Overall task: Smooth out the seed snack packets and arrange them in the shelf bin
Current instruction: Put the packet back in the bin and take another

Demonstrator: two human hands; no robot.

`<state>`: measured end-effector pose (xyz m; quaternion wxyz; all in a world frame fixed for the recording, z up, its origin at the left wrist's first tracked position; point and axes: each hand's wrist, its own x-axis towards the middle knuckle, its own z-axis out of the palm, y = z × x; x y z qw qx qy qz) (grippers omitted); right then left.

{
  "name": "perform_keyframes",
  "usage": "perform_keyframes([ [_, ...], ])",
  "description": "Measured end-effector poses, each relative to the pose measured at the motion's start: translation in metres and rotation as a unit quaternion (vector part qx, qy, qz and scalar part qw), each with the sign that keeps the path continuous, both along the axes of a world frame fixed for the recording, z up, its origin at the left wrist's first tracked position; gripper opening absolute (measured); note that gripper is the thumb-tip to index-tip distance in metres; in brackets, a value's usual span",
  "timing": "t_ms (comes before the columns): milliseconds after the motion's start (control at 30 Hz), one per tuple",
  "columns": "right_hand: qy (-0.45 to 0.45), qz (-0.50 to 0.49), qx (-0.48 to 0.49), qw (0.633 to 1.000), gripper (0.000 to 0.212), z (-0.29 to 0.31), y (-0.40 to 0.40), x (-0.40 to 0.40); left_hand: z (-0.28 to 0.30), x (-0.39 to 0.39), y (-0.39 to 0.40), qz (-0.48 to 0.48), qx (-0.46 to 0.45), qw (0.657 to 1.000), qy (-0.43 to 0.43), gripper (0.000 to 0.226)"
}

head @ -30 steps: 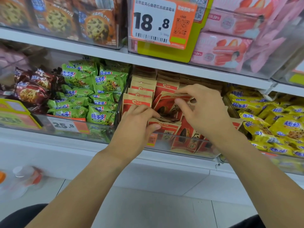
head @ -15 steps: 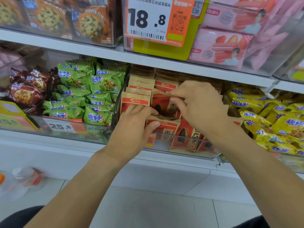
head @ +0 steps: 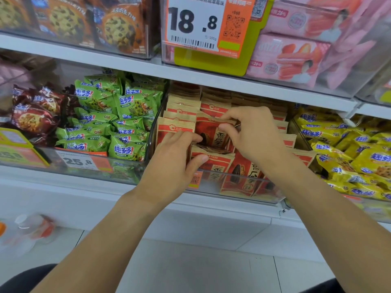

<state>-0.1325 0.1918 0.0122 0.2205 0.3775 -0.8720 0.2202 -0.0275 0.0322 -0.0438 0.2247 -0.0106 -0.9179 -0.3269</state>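
Pinching the tilted packet [head: 213, 132] by its top edge with your right hand [head: 254, 134], your left hand [head: 175, 157] gripping its lower left, stand it upright between the rows in the bin [head: 243, 193].

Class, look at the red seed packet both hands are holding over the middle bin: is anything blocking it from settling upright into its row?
Partly. The seed packet held by the left hand and right hand sits above a tilted packet lying in front of it inside the clear bin; that one likely needs straightening first.

Orange price tag [head: 208, 24] reads 18.8 (500g beside it); lower tag [head: 79, 161] 25.8.
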Motion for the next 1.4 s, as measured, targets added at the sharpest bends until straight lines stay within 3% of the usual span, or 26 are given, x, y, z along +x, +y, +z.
perform_keyframes([
  [167, -0.054, -0.042, 0.084, 0.994, 0.007, 0.008, -0.010, -0.006, 0.001, 0.001, 0.000, -0.007, 0.017, 1.000, -0.006, 0.043],
  [267, -0.088, -0.045, 0.148, 0.984, 0.018, -0.005, -0.011, -0.008, 0.002, 0.002, 0.000, -0.010, 0.015, 1.000, -0.008, 0.045],
  [500, -0.200, 0.013, 0.129, 0.971, 0.004, 0.003, -0.004, -0.008, 0.003, -0.002, -0.001, -0.026, 0.012, 0.999, 0.022, 0.062],
  [567, -0.253, 0.029, 0.160, 0.954, 0.014, 0.011, -0.001, -0.007, 0.005, -0.005, -0.002, -0.034, -0.009, 0.999, 0.022, 0.070],
  [633, -0.289, 0.026, 0.189, 0.938, 0.041, 0.015, 0.001, -0.010, 0.006, -0.008, -0.001, -0.038, -0.042, 0.998, 0.009, 0.072],
  [700, -0.303, 0.019, 0.203, 0.931, 0.053, 0.016, 0.001, -0.012, 0.008, -0.010, 0.001, -0.035, -0.076, 0.996, -0.011, 0.070],
  [767, -0.295, 0.006, 0.185, 0.937, 0.046, 0.016, 0.001, -0.014, 0.007, -0.011, 0.002, -0.033, -0.092, 0.995, -0.020, 0.067],
  [867, -0.214, -0.052, 0.045, 0.975, 0.015, 0.013, -0.001, -0.015, 0.006, -0.012, 0.001, -0.048, -0.068, 0.996, -0.025, 0.062],
  [933, -0.156, -0.100, 0.019, 0.983, 0.032, 0.011, -0.007, -0.017, 0.006, -0.012, 0.000, -0.063, -0.047, 0.997, -0.026, 0.057],
  [1033, -0.153, -0.136, 0.105, 0.973, 0.050, 0.007, -0.017, -0.026, 0.005, -0.012, -0.001, -0.070, -0.027, 0.997, -0.020, 0.044],
  [1200, -0.131, -0.143, 0.064, 0.979, 0.006, 0.010, -0.023, -0.022, 0.004, -0.011, 0.000, -0.062, -0.027, 0.998, -0.012, 0.043],
  [1400, -0.091, -0.120, -0.047, 0.987, 0.014, 0.010, -0.011, -0.003, 0.001, -0.008, 0.001, -0.028, -0.058, 0.998, 0.006, 0.058],
])
